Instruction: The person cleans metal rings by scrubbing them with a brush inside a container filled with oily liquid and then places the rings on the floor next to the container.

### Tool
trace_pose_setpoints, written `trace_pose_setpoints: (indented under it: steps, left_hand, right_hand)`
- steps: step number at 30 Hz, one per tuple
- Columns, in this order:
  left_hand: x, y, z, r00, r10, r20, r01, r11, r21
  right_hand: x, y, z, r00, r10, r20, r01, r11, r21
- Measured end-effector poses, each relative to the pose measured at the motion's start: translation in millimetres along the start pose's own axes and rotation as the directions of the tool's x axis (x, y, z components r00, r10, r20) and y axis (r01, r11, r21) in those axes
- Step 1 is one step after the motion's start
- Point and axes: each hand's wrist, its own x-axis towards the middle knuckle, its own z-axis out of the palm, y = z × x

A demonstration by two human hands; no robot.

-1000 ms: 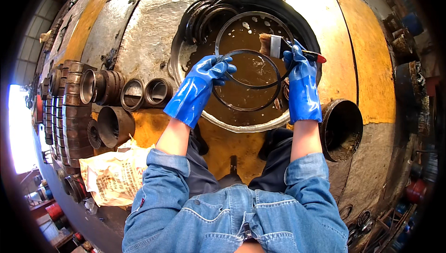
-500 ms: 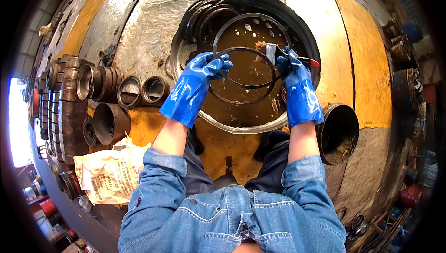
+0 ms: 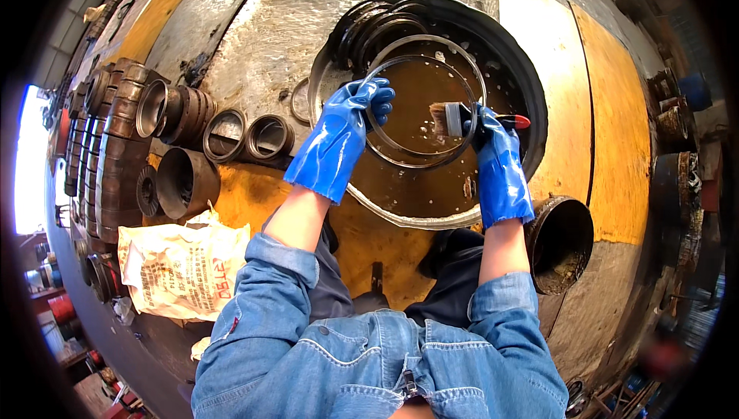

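A round basin point(image 3: 539, 103) of brown, murky liquid lies before me. Over it I hold thin dark metal rings point(image 3: 426, 37), apparently two overlapping. My left hand point(image 3: 344, 130), in a blue rubber glove, is closed on their left side. Gloved alike, my right hand point(image 3: 498, 157) grips a paintbrush point(image 3: 453, 120) with a red-tipped dark handle, its bristles pointing left across the ring opening. The right fingers are also at the rings' right edge; whether they pinch it is partly hidden. More rings point(image 3: 369, 30) are heaped at the basin's far left side.
Short metal cylinders point(image 3: 269, 136) and a flared metal cup point(image 3: 187, 183) stand on the left. Beside them is a stack of dark ribbed parts point(image 3: 127, 142). A crumpled paper sack point(image 3: 181, 265) lies near my left arm, and an open drum-like cylinder point(image 3: 562, 246) near my right.
The rings have tilted and now overlap more closely. The brush bristles have dropped a little and lie further inside the ring opening. The whole view has shifted slightly.
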Motion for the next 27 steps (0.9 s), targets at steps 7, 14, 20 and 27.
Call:
trace_pose_setpoints:
  steps: [7, 14, 20, 27]
  left_hand:
    - [0.1, -0.8, -4.0, 1.000, 0.006, -0.026, -0.006, 1.000, 0.000]
    - [12.0, -2.9, -15.4, 0.990, -0.129, -0.056, 0.121, 0.984, -0.132]
    - [12.3, -10.7, -22.8, 0.981, -0.191, -0.011, 0.182, 0.949, -0.259]
    - [12.8, -16.1, -13.4, 0.983, -0.111, -0.145, 0.112, 0.994, -0.003]
  right_hand:
    - [-31.8, -15.8, 17.7, 0.998, -0.006, 0.055, 0.017, 0.977, -0.215]
    - [-60.2, -28.7, 31.8, 0.985, -0.090, 0.145, 0.138, 0.918, -0.371]
    - [-47.8, -17.1, 23.9, 0.967, -0.162, 0.195, 0.241, 0.831, -0.501]
    - [-43.9, -17.4, 29.8, 0.966, -0.184, 0.179, 0.257, 0.683, -0.684]
